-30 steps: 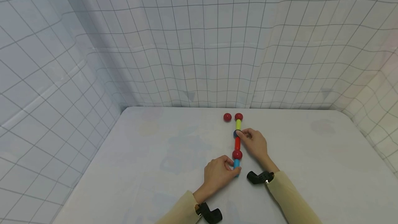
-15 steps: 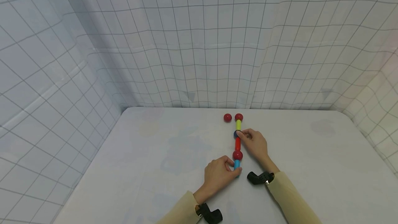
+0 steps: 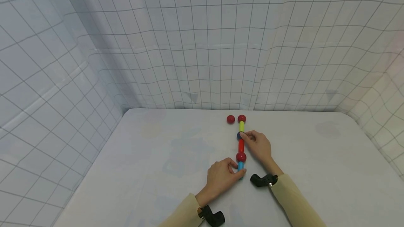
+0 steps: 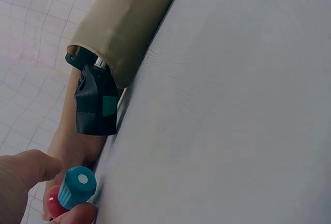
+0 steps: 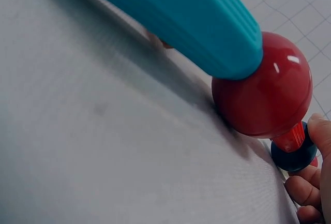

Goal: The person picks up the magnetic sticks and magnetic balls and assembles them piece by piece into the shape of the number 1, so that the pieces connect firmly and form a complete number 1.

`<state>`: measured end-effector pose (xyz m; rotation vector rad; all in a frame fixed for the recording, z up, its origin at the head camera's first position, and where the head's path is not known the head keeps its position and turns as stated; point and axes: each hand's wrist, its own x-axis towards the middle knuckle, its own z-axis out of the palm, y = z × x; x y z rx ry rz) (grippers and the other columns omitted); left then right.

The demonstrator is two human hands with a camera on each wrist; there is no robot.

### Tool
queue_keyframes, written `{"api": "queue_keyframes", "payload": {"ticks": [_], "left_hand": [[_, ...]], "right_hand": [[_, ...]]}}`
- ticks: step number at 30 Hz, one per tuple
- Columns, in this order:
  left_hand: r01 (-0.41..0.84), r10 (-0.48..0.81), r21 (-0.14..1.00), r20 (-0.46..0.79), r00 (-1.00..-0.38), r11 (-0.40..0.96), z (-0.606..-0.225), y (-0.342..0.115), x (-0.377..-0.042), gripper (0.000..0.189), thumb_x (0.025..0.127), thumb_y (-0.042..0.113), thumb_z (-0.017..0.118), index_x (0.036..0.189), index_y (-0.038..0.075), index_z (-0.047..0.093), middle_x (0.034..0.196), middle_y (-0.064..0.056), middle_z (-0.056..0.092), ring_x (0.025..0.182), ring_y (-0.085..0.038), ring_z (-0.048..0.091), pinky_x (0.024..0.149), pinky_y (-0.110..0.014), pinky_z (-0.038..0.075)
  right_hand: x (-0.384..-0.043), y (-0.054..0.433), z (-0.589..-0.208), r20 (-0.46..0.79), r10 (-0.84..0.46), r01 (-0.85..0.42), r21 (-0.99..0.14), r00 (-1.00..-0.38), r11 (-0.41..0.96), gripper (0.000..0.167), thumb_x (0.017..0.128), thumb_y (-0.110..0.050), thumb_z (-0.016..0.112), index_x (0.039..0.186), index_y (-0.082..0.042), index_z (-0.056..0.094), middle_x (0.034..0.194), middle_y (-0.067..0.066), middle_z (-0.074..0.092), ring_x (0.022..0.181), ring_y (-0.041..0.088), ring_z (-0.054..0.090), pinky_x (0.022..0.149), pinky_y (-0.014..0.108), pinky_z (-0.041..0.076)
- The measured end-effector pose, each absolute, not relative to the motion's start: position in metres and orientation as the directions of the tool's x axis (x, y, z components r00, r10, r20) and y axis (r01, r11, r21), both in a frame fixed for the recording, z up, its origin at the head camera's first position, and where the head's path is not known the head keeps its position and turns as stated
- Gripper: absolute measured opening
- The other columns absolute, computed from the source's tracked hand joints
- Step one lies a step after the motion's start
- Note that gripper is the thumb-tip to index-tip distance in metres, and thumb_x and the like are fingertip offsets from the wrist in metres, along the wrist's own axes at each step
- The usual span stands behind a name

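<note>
In the head view a line of toy building rods and balls lies on the table. From far to near run a red ball (image 3: 242, 118), a yellow rod (image 3: 241, 126), a dark blue ball (image 3: 238, 135), a red rod (image 3: 241, 145), a larger red ball (image 3: 241, 157) and a light blue rod (image 3: 241, 166). My left hand (image 3: 221, 175) pinches the light blue rod between thumb and fingers; the rod's round end (image 4: 83, 179) faces the left wrist camera. My right hand (image 3: 259, 145) pinches the dark blue ball, partly covering it.
A loose red ball (image 3: 230, 119) sits left of the line's far end. The white table (image 3: 151, 157) ends just beyond it, where a gridded white curtain (image 3: 202, 62) hangs. Black wrist cameras (image 3: 262, 180) jut from both wrists near the rods.
The near end of the line, with my left thumb on the light blue rod, has shifted very slightly right. My right hand keeps its hold on the dark blue ball.
</note>
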<state>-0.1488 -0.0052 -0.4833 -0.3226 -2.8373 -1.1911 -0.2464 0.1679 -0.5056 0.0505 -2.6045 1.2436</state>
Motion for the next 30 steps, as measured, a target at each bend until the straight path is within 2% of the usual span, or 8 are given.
{"api": "queue_keyframes", "payload": {"ticks": [4, 9, 13, 22, 30], "left_hand": [[0.183, 0.168, 0.731, 0.094, -0.981, 0.658, -0.481, -0.008, -0.151, 0.023, 0.081, 0.04, 0.069, 0.082, 0.017, 0.068, 0.054, 0.017, 0.049, 0.049, -0.001, 0.045, 0.044, -0.022, 0.035], [0.137, 0.136, 0.785, 0.067, -0.988, 0.604, -0.476, -0.015, -0.16, 0.016, 0.082, 0.032, 0.065, 0.082, 0.016, 0.066, 0.054, 0.01, 0.049, 0.046, -0.007, 0.044, 0.043, -0.024, 0.035], [0.138, 0.128, 0.793, 0.076, -0.989, 0.593, -0.472, -0.02, -0.174, 0.018, 0.084, 0.033, 0.065, 0.084, 0.015, 0.066, 0.055, 0.008, 0.05, 0.047, -0.008, 0.045, 0.044, -0.025, 0.035], [0.211, 0.096, 0.78, 0.192, -0.977, 0.59, -0.463, -0.026, -0.216, 0.021, 0.086, 0.034, 0.067, 0.092, 0.013, 0.067, 0.073, 0.007, 0.059, 0.061, -0.009, 0.053, 0.054, -0.025, 0.043], [0.306, 0.079, 0.763, 0.319, -0.944, 0.569, -0.463, -0.023, -0.257, 0.023, 0.088, 0.025, 0.068, 0.101, 0.006, 0.066, 0.094, -0.006, 0.063, 0.08, -0.018, 0.056, 0.071, -0.03, 0.046]], "right_hand": [[-0.247, 0.167, -0.504, 0.239, 0.079, -0.139, -0.769, -0.968, 0.624, 0.042, 0.088, -0.048, 0.063, 0.097, -0.008, 0.072, 0.073, 0.001, 0.06, 0.073, 0.019, 0.05, 0.063, 0.033, 0.036], [-0.248, 0.165, -0.504, 0.233, 0.067, -0.143, -0.773, -0.97, 0.618, 0.046, 0.087, -0.051, 0.062, 0.099, -0.008, 0.072, 0.076, 0.0, 0.061, 0.072, 0.019, 0.051, 0.063, 0.032, 0.037], [-0.248, 0.165, -0.507, 0.224, 0.077, -0.127, -0.766, -0.972, 0.63, 0.047, 0.087, -0.052, 0.062, 0.099, -0.007, 0.071, 0.077, 0.0, 0.061, 0.073, 0.018, 0.051, 0.064, 0.032, 0.038], [-0.248, 0.166, -0.508, 0.2, 0.1, -0.093, -0.769, -0.975, 0.633, 0.05, 0.086, -0.056, 0.06, 0.098, -0.008, 0.071, 0.075, 0.001, 0.059, 0.073, 0.02, 0.051, 0.063, 0.032, 0.037], [-0.247, 0.166, -0.508, 0.213, 0.104, -0.103, -0.774, -0.971, 0.624, 0.045, 0.086, -0.052, 0.062, 0.096, -0.009, 0.072, 0.073, -0.001, 0.059, 0.071, 0.018, 0.051, 0.062, 0.032, 0.037]]}}
